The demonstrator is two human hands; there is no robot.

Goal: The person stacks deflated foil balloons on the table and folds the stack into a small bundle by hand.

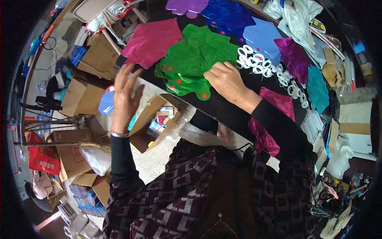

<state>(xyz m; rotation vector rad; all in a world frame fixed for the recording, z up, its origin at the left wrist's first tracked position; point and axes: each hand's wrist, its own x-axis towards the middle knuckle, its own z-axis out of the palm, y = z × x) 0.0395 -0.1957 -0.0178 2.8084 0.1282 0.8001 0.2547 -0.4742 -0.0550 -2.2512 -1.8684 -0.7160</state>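
1. Foil (193,51), green and lobed, is lying spread on the dark table (217,106), red dots (204,96) showing near its edge; lying flat is presumably keeping its whole outline visible and within reach.
2. The right hand (226,81) is bending over the foil's near right side, its fingers curling inward; the tips are hiding underneath, so I cannot tell whether they are pinching the foil or merely pressing on it.
3. The left hand (125,95) is hovering beyond the table edge, fingers spreading apart and holding nothing visible, perhaps leaving the foil unobstructed.
4. White rings (258,63) are lying in a loose trail just beside the right hand, probably for easy reach.
5. The pink sheet (155,42) is lying beside the foil, while 2 blue sheets (229,18) are lying farther back, seemingly spread out so their colours are staying distinguishable.
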